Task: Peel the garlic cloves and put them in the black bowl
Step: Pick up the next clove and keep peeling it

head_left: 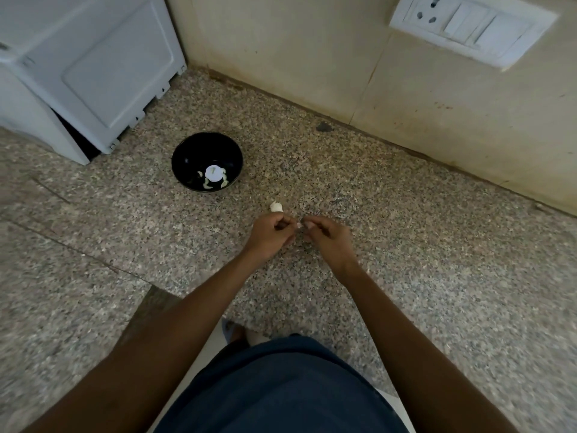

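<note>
Head view: left hand (271,232) and right hand (326,235) close together over speckled stone counter (406,245), fingertips nearly meeting. Fingers of both curled in, pinching something small between them at (299,225); too small and blurred to confirm as a garlic clove. Unpeeled garlic piece (276,206) on counter just beyond left hand, not touched. Black bowl (187,157) further back and left, well apart from hands, upright; pale peeled cloves (224,182) inside, lying round a white round patch at its bottom. White appliance (93,67) back left. Switch plate (471,29) on wall, upper right. Dark blue clothing (281,385) at bottom edge.
</note>
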